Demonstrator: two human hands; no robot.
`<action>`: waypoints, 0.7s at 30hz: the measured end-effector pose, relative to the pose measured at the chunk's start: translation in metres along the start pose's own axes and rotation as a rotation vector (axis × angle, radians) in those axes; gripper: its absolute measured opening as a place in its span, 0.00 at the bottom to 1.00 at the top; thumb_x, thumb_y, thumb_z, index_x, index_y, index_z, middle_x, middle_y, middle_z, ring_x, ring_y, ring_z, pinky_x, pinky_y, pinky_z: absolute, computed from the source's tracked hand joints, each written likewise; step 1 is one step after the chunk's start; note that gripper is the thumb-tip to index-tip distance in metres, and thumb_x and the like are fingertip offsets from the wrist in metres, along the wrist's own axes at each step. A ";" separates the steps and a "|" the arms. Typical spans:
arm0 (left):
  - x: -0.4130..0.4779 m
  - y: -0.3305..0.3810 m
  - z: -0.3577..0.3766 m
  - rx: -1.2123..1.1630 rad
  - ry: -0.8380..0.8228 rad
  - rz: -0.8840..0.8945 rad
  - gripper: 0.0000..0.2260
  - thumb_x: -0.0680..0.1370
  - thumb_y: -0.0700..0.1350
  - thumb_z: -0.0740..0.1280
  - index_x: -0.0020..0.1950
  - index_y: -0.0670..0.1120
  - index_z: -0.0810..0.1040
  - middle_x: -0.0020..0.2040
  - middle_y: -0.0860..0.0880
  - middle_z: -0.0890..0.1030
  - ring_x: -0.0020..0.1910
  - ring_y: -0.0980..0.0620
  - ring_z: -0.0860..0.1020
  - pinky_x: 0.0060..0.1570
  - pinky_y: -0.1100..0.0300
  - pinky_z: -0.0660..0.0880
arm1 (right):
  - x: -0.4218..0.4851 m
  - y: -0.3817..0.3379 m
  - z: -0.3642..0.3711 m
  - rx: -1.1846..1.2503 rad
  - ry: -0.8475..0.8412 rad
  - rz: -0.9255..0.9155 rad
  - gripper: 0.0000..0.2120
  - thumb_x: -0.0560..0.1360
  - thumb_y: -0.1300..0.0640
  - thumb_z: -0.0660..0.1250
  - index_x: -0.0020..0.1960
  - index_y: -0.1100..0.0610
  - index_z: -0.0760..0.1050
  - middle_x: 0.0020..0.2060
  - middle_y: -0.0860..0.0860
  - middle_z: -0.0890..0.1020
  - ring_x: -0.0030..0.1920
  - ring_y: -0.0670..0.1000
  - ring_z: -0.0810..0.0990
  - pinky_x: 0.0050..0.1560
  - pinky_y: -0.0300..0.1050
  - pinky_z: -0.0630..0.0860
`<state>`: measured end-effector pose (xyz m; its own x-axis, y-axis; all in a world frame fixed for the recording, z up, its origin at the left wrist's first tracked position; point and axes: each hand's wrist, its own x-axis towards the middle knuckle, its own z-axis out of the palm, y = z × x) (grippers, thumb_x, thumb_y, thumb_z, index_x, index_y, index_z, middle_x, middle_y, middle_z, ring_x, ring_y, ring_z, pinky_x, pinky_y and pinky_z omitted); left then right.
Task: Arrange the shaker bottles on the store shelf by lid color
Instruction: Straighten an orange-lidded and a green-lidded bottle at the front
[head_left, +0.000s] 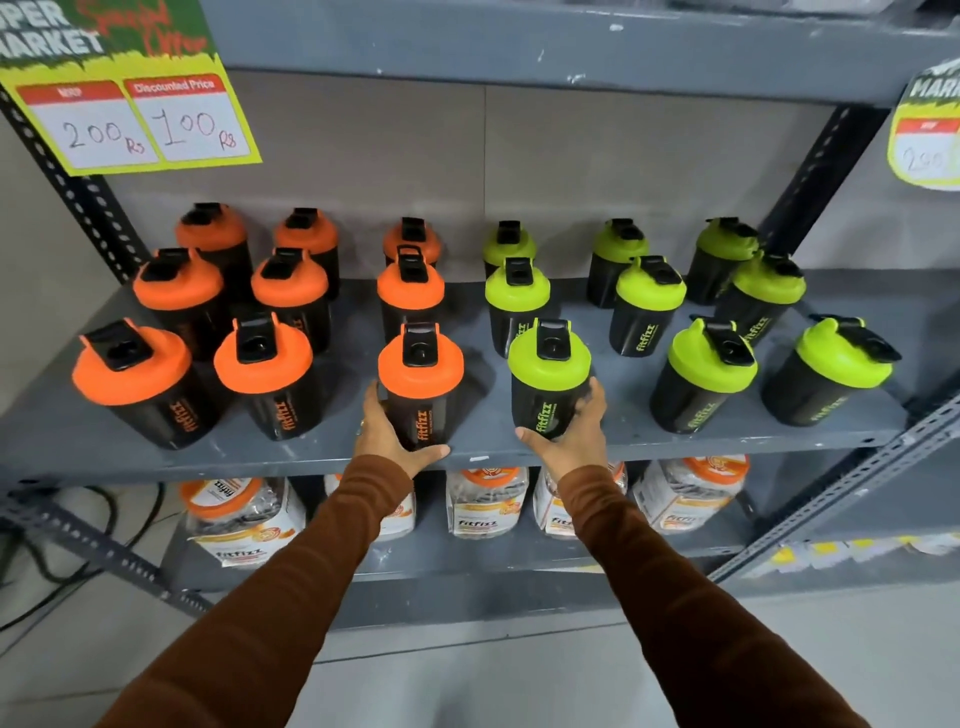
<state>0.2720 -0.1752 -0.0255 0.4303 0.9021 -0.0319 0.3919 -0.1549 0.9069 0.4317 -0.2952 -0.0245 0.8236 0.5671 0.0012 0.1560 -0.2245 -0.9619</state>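
Head view looks down on a grey metal store shelf (332, 457) carrying black plastic shaker bottles in three rows, nine with orange lids on the left half and nine with lime-green lids on the right half. At the front edge, the left hand (387, 434) wraps the lower body of the front orange-lidded black shaker bottle (421, 384), thumb across the near side under the orange "fitfizz" print and fingers curled behind it, mostly hidden by the bottle. The right hand (576, 434) cups the front green-lidded black shaker bottle (549, 382) just beside it, thumb pressed on the near face and fingertips showing at the bottle's right side; its palm is concealed. Both bottles stand upright on the shelf, apart from each other with a narrow gap between. Brown ribbed sleeves (675, 597) cover both forearms to the wrists. Bottles in the back row are partly screened by those in front, so only their lids and black flip caps show. On the lower shelf, clear plastic jars with orange lids (244, 514) are cut off by the shelf edge and the arms, labels only partly readable. A yellow-bordered price sign (135, 119) at upper left reads 200 and 100, its top cropped; a second sign (930, 140) at the right edge is mostly out of frame and blurred.
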 end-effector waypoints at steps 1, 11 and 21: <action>-0.001 0.000 -0.002 -0.011 -0.015 -0.007 0.48 0.61 0.37 0.78 0.72 0.45 0.51 0.68 0.40 0.69 0.67 0.41 0.68 0.68 0.44 0.64 | 0.001 0.001 -0.001 -0.012 -0.003 0.002 0.51 0.60 0.68 0.77 0.72 0.57 0.48 0.68 0.58 0.69 0.68 0.56 0.69 0.70 0.56 0.65; 0.001 -0.001 0.000 0.009 0.007 -0.078 0.40 0.63 0.38 0.77 0.69 0.44 0.59 0.65 0.40 0.73 0.64 0.41 0.71 0.67 0.47 0.66 | 0.003 0.004 -0.007 -0.052 -0.041 0.011 0.43 0.63 0.66 0.76 0.69 0.60 0.54 0.66 0.61 0.70 0.65 0.58 0.71 0.69 0.55 0.67; 0.004 -0.008 0.001 0.042 0.020 -0.063 0.40 0.61 0.39 0.78 0.68 0.43 0.61 0.65 0.40 0.73 0.63 0.41 0.72 0.66 0.46 0.67 | -0.001 0.002 -0.011 0.001 -0.082 -0.014 0.41 0.65 0.69 0.73 0.69 0.60 0.52 0.67 0.60 0.70 0.65 0.56 0.70 0.66 0.46 0.65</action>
<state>0.2719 -0.1705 -0.0336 0.3873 0.9185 -0.0794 0.4515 -0.1139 0.8850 0.4370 -0.3047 -0.0232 0.7740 0.6332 -0.0076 0.1668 -0.2155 -0.9622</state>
